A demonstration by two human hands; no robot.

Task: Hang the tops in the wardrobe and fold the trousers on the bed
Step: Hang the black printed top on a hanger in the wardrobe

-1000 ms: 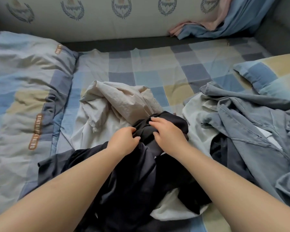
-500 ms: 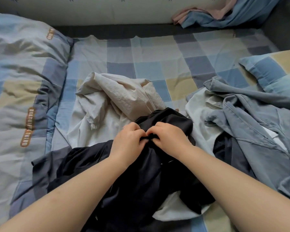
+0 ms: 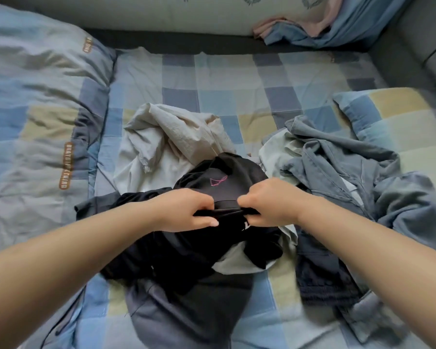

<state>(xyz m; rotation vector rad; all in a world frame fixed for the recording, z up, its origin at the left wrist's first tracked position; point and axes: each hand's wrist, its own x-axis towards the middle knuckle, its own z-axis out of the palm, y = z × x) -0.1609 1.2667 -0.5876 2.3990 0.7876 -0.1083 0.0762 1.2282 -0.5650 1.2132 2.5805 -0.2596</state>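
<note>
A folded duvet (image 3: pixel 35 117) is seen far left of the left hand (image 3: pixel 186 210). Beyond that hand a beige garment (image 3: pixel 176 137) is heaped on the bed (image 3: pixel 212 79). A taut edge of the black top (image 3: pixel 212 248) is pinched by the left hand and the right hand (image 3: pixel 269 205), close together. Right of the right hand, blue-grey clothes (image 3: pixel 350 177) are piled against a pillow (image 3: pixel 393 117).

Both hands, left (image 3: pixel 186 210) and right (image 3: pixel 269 202), grip a black garment (image 3: pixel 212 243) atop a clothes pile on the checked bed (image 3: pixel 227 79).
</note>
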